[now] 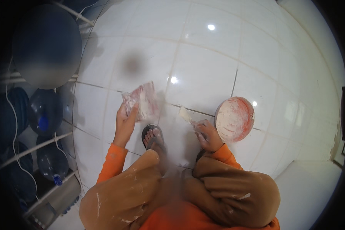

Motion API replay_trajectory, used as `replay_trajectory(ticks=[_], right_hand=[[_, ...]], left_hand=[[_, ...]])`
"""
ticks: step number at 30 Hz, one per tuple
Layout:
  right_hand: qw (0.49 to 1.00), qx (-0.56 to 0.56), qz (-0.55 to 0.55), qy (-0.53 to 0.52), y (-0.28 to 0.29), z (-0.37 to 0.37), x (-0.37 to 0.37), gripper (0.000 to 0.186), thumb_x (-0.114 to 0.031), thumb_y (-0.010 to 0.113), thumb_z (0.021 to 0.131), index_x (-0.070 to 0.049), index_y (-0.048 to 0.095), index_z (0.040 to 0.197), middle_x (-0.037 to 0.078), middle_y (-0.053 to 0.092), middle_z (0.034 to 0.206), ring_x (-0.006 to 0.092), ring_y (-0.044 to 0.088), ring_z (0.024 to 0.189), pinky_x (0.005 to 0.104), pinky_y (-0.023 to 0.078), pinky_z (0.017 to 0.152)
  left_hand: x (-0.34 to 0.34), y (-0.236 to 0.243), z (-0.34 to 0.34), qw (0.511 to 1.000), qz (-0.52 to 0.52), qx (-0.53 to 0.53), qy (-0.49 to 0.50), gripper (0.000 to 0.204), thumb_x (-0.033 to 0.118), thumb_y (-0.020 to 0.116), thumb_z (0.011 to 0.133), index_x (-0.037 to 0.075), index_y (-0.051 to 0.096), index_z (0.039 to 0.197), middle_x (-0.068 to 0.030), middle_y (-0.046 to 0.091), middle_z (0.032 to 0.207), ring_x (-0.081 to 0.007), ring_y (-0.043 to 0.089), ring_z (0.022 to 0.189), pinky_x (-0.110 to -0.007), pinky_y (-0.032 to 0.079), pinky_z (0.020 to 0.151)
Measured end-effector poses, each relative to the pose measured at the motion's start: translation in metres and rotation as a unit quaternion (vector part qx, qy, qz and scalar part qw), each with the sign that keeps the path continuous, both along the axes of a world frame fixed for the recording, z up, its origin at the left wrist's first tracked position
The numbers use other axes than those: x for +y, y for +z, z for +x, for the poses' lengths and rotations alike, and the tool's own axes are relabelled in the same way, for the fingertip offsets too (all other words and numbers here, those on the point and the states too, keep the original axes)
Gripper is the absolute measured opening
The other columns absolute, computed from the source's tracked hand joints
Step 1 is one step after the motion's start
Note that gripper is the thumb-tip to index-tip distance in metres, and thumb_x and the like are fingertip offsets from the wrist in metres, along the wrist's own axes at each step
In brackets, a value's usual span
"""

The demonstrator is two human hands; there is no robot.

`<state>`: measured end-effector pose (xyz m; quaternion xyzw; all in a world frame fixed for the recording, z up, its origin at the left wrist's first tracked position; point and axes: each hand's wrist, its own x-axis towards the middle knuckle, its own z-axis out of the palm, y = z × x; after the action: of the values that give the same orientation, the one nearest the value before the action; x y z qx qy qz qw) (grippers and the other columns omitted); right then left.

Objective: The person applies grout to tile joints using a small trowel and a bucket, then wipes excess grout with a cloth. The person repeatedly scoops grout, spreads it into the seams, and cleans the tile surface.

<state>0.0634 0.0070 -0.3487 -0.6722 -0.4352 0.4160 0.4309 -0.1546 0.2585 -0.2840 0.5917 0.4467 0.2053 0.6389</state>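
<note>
My left hand (pixel 126 122) is closed on a flat, reddish board (pixel 141 99) smeared with white paste, held out at middle left. In my right hand (pixel 207 136) is a small putty knife (pixel 185 115), its blade coated in cream paste and pointing up and left. A round red tub (pixel 234 117) with pale paste coating its inside sits on the tiled floor just right of my right hand.
White tiles (pixel 203 65) surround me, with my sandalled foot (pixel 153 140) between my hands. A rack (pixel 34 151) of large blue water bottles (pixel 44 111) lines the left. A wall (pixel 314 46) with a dark-edged opening is at right. Blurry spots obscure parts of the view.
</note>
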Motion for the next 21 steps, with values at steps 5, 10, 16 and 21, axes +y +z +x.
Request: replay_trajectory(ticks=[5, 10, 16, 21], right_hand=[[0.99, -0.063, 0.005, -0.127, -0.005, 0.012, -0.034, 0.051, 0.008, 0.058, 0.085, -0.005, 0.064, 0.134, 0.017, 0.063, 0.105, 0.0331, 0.063, 0.095, 0.0375, 0.052, 0.087], [0.979, -0.019, -0.007, -0.203, 0.007, 0.021, -0.049, 0.047, 0.006, 0.06, 0.09, -0.002, 0.063, 0.135, 0.016, 0.063, 0.114, 0.0244, 0.064, 0.1, 0.0333, 0.054, 0.085], [0.978, 0.041, -0.041, -0.199, 0.018, 0.026, -0.056, 0.041, 0.003, 0.06, 0.094, -0.001, 0.062, 0.135, 0.013, 0.061, 0.124, 0.0163, 0.063, 0.105, 0.0289, 0.057, 0.08], [0.987, -0.044, -0.028, -0.155, 0.012, 0.034, -0.05, 0.044, 0.002, 0.064, 0.089, 0.0, 0.063, 0.133, 0.015, 0.065, 0.115, 0.0253, 0.065, 0.103, 0.0353, 0.055, 0.085]], left_hand=[[0.058, -0.044, 0.06, 0.908, 0.356, 0.117, -0.188, 0.044, 0.011, 0.055, 0.101, 0.0, 0.049, 0.144, -0.0254, 0.066, 0.124, -0.0294, 0.072, 0.099, -0.038, 0.056, 0.086], [0.048, -0.087, 0.138, 0.816, 0.341, 0.363, -0.294, 0.047, 0.006, 0.053, 0.094, -0.002, 0.052, 0.14, -0.0279, 0.067, 0.12, -0.0419, 0.07, 0.094, -0.05, 0.057, 0.075], [-0.023, -0.128, 0.138, 0.72, 0.492, 0.35, -0.342, 0.055, 0.006, 0.055, 0.091, 0.0, 0.047, 0.145, -0.0277, 0.069, 0.113, -0.0405, 0.071, 0.081, -0.051, 0.058, 0.072], [-0.036, -0.108, 0.116, 0.802, 0.443, 0.253, -0.31, 0.055, 0.004, 0.055, 0.09, 0.003, 0.049, 0.145, -0.0257, 0.07, 0.113, -0.0411, 0.071, 0.084, -0.052, 0.058, 0.076]])
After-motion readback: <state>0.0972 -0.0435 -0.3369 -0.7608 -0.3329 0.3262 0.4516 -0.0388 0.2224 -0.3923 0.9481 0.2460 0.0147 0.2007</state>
